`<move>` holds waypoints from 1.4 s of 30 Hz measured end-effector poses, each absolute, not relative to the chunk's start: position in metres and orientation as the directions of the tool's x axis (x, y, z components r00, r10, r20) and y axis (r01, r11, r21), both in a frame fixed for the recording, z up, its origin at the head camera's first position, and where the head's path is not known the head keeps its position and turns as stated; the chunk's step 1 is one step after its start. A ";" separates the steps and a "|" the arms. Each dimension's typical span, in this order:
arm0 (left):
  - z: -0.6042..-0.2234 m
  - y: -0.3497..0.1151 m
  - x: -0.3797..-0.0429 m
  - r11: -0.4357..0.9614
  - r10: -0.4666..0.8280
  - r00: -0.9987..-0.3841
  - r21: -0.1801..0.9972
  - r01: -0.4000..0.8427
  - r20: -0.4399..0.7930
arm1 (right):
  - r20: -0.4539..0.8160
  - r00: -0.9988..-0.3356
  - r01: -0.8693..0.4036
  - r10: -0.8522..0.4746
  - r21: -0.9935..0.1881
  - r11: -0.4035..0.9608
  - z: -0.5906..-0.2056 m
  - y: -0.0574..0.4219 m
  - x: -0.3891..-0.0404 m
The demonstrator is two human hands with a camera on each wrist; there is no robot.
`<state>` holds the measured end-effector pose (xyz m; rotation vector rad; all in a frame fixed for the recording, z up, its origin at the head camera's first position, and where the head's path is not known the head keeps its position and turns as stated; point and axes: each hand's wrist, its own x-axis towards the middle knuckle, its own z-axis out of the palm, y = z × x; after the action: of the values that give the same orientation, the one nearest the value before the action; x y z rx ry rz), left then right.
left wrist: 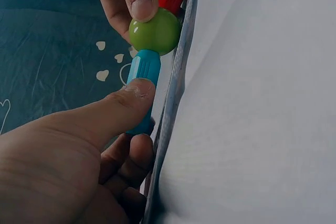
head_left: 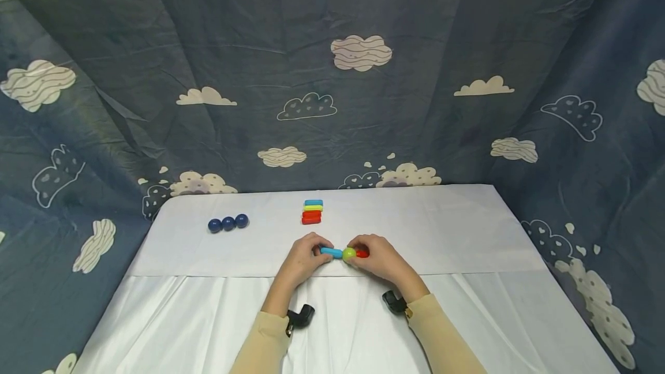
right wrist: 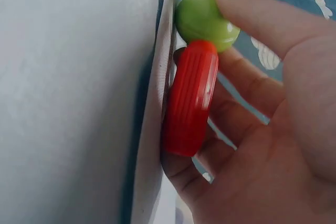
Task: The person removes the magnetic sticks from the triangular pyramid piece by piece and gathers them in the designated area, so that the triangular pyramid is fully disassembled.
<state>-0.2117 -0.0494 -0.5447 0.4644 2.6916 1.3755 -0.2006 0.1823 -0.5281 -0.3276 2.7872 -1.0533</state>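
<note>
Between the two hands, a green ball (head_left: 349,254) joins a blue ribbed rod (left wrist: 144,69) on one side and a red ribbed rod (right wrist: 191,98) on the other, all in one line. The left hand (head_left: 304,257) pinches the blue rod between thumb and fingers. With its thumb on the ball, the right hand (head_left: 380,257) pinches the green ball from the other side. In the right wrist view the red rod lies along the right hand's fingers, its far end free. Both hands are just above the white table.
At the back left of the white table (head_left: 441,224) sit three dark blue balls (head_left: 228,223) in a row. Several short rods (head_left: 312,212), blue, yellow-green and red, lie side by side behind the hands. A dark cloud-patterned curtain (head_left: 249,74) surrounds the table's back and sides.
</note>
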 end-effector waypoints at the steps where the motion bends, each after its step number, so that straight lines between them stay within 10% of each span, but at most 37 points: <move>1: -0.544 -0.049 -0.212 0.547 0.304 -0.951 0.806 0.226 0.060 | -0.054 -0.968 -0.147 -0.243 -0.665 0.732 -0.529 0.182 -0.201; 42: -0.544 -0.053 -0.211 0.469 0.248 -0.968 0.872 0.140 0.022 | -0.022 -0.977 -0.148 -0.213 -0.651 0.745 -0.532 0.184 -0.203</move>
<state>-0.2108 -0.0531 -0.5441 0.3450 2.5995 1.5268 -0.2031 0.1844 -0.5321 -0.2946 2.8452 -1.0496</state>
